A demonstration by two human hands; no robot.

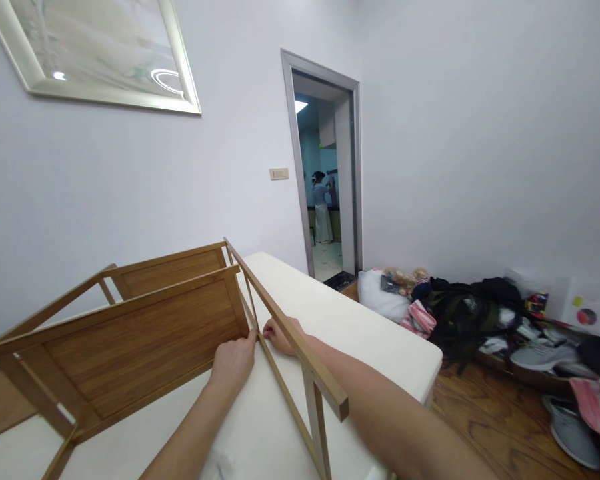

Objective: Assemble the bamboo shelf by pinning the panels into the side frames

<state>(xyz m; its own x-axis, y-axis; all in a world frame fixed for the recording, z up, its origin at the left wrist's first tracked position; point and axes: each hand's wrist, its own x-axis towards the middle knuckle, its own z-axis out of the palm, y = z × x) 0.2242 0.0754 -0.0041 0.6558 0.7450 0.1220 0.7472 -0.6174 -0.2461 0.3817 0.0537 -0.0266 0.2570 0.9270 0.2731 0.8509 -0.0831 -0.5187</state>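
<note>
A bamboo shelf rack [145, 333] lies tipped on its side on a white table [360, 320]. My left hand [234, 359] rests against the lower corner of its front panel, fingers curled at the edge. My right hand [280, 335] reaches under the rack's top rail [285, 320], which crosses over my wrist, and its fingers pinch at the joint where the thin lower bar meets the panel. What the fingers hold there is too small to make out.
A pile of clothes, bags and shoes [500, 320] lies on the wooden floor along the right wall. An open doorway [325, 187] at the back shows another person standing in a far room. A framed picture [95, 47] hangs on the left wall.
</note>
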